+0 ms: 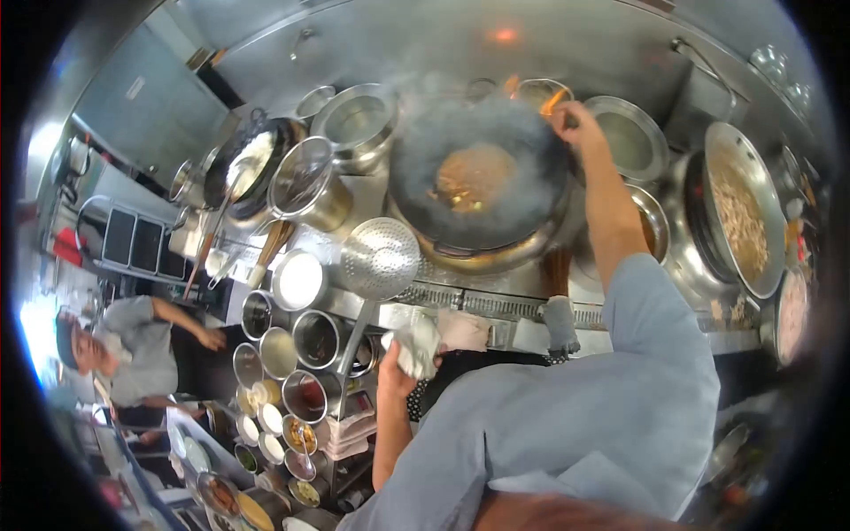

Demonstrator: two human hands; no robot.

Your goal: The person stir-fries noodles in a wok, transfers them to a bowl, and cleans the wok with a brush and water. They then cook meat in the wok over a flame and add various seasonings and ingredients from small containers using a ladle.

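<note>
a co-worker (133,350) stood at the far left, by the small bowls (274,425) at the cooking range's (496,305) left end. left hand (398,358) was closed around a white rag (416,345) at the range's front edge, beside the perforated ladle (379,258). the steaming wok (478,186) sat mid-range, food in its centre. right hand (574,119) was at the wok's far right rim, fingers curled on something orange; exact pinch could not be told. judged step: stir-frying in progress. next move would call for a rag-padded grip on the hot rim.
</note>
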